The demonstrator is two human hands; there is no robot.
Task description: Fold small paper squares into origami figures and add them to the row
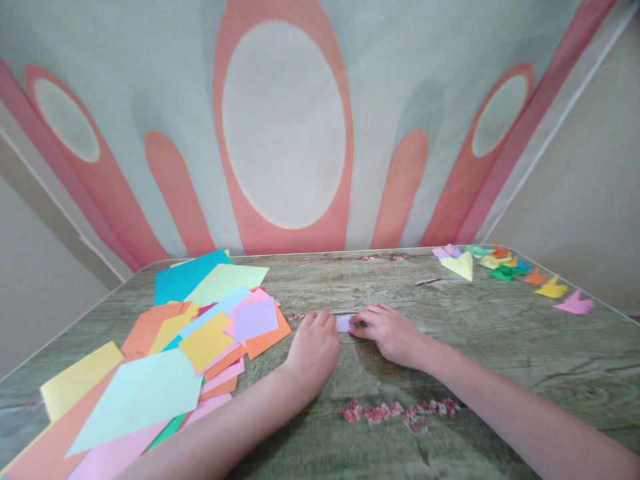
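A small piece of lilac paper (343, 323) lies at the middle of the table, between my two hands. My left hand (316, 343) is closed at its left end, with the fingertips curled down and partly hidden. From the right, my right hand (387, 333) pinches the paper's other end between thumb and fingers. The paper looks folded, but much of it is covered by the fingers.
Loose sheets of coloured paper (140, 393) are spread over the left side of the wood-patterned table (480, 360). A lilac square (256, 320) tops the heap's right part. Folded paper figures (575, 302) line the right edge, beside a pale yellow folded piece (459, 265).
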